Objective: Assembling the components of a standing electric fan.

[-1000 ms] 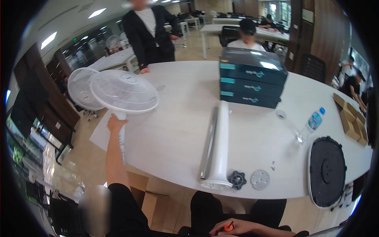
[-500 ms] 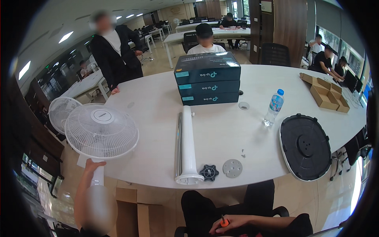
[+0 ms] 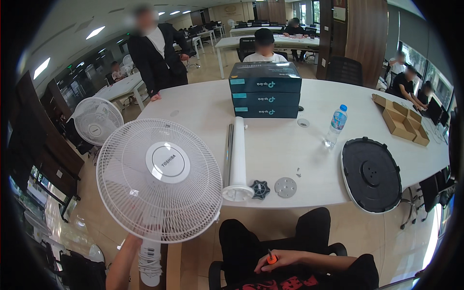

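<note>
On the left, a white fan head [image 3: 123, 166] with a round wire grille is held up off the table's front edge. My left hand [image 3: 137, 231] grips it behind the lower grille, its fingers partly hidden by the wires. The fan's neck [image 3: 150, 261] hangs below, with a white cord bundled around it. In my lap, my right hand [image 3: 278, 261] is closed around an orange-handled screwdriver [image 3: 272, 259], tip up. Right of the fan, a white stand tube [image 3: 239, 154] and a metal pole [image 3: 229, 150] lie on the table. A black star-shaped knob [image 3: 260, 190] and a grey disc [image 3: 285, 187] are beside them.
Small screws [image 3: 298, 172] lie beyond the disc. A black-bottomed oval base [image 3: 371, 175] rests at right, near a water bottle [image 3: 335, 126] and cardboard tray [image 3: 401, 121]. Stacked dark boxes [image 3: 265, 99] stand at the back. A person in a dark jacket [image 3: 157, 58] leans at the far left.
The fan head has come closer and to the right, its grille tilting up to face me. My left hand has moved with it. My right hand still holds the screwdriver; the view has shifted slightly.
</note>
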`<state>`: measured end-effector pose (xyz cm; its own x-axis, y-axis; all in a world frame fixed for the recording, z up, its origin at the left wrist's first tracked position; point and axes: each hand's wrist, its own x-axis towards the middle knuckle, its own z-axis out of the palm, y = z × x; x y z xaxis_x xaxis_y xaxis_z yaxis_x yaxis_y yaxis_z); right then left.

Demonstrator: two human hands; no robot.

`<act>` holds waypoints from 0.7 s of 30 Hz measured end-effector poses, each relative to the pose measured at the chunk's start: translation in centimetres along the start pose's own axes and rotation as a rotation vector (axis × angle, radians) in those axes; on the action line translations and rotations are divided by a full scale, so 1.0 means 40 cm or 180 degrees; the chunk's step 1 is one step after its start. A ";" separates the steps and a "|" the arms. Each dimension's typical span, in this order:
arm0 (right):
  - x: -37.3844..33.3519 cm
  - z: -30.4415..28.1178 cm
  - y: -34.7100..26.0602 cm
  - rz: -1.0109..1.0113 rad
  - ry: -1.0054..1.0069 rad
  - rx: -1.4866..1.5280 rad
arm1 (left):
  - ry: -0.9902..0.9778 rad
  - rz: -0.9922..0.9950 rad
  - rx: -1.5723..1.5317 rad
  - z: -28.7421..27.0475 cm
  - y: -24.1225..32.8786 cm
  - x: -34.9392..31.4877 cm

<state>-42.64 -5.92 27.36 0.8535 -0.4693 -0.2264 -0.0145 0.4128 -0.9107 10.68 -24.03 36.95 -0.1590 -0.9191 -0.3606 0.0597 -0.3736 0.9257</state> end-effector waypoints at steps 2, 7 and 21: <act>-0.010 0.010 -0.006 0.0013 -0.0025 -0.0121 | -0.0025 0.0022 0.0076 0.016 -0.011 -0.029; -0.038 0.014 -0.012 0.0053 0.0776 -0.0067 | -0.0042 0.0008 0.0245 0.043 -0.064 -0.103; 0.081 -0.037 -0.076 -0.0581 0.1368 0.0208 | 0.0139 -0.0079 0.0602 0.031 -0.243 -0.338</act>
<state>-40.62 -9.86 28.89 0.5457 -0.8139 -0.1995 0.1604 0.3351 -0.9284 11.02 -7.82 32.98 -0.1148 -0.9160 -0.3845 -0.1308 -0.3697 0.9199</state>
